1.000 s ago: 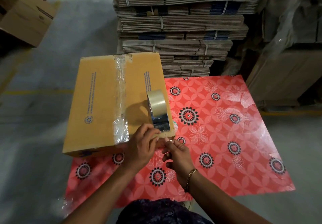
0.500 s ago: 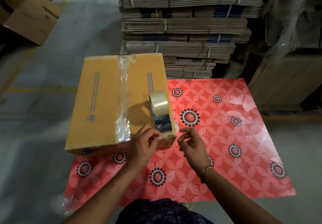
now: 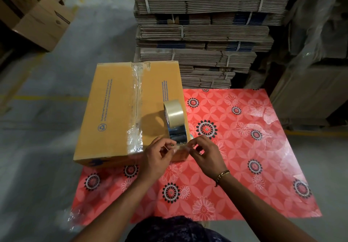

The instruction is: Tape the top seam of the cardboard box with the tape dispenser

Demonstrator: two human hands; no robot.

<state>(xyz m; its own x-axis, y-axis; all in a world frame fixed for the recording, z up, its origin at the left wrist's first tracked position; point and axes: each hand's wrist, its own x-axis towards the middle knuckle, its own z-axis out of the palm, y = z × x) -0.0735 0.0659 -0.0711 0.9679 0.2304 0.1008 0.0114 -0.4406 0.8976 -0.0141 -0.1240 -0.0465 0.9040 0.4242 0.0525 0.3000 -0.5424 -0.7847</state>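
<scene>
A yellow-brown cardboard box [image 3: 113,113] lies on the left part of a red flowered mat [image 3: 244,157]. Clear tape [image 3: 136,110] runs along its top seam from the far edge to the near edge. A roll of clear tape [image 3: 174,115] stands on edge on the box's right flap, with a strip leading down toward the near right corner. My left hand [image 3: 157,157] and my right hand [image 3: 206,153] meet at that corner, both pinching the loose end of the tape strip [image 3: 179,146] between fingertips.
Tall stacks of strapped flat cardboard [image 3: 203,34] stand right behind the box and mat. More boxes [image 3: 37,16] sit at the far left on the grey floor. Plastic-wrapped cartons [image 3: 320,63] stand at the right.
My right hand moved left from the mat back to the box's near right corner and took hold of the tape end beside my left hand. Box and roll stayed put.
</scene>
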